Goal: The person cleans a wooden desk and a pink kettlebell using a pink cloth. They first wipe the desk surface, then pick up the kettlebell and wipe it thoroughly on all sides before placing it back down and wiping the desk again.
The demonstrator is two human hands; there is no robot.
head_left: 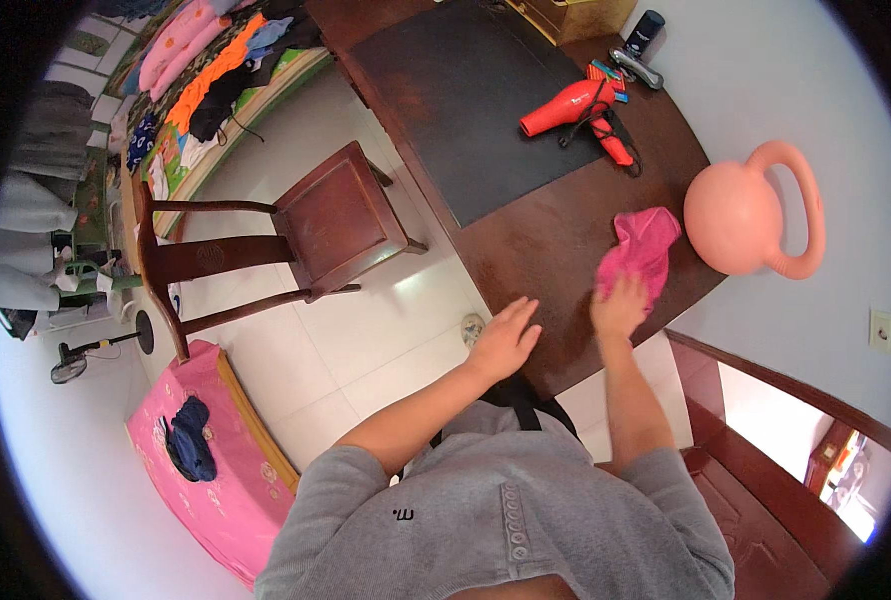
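Observation:
A bright pink cloth (648, 243) lies bunched on the near right part of the dark brown wooden table (526, 250). My right hand (621, 305) is on its near end, gripping it against the tabletop; the fingers are slightly blurred and partly lost against the cloth. At the table's near left edge is my left hand (506, 338), palm down with its fingers stretched out and nothing in it. A salmon-pink kettlebell-shaped object (734, 220) with a large loop handle is to the right of the cloth, by the wall.
Farther back, a red hair dryer (571, 108) with a dark cord rests partly on a black mat (456, 110). Behind it are a silver clipper-like device (638, 68) and a dark canister (646, 32). A wooden chair (341, 220) stands left of the table.

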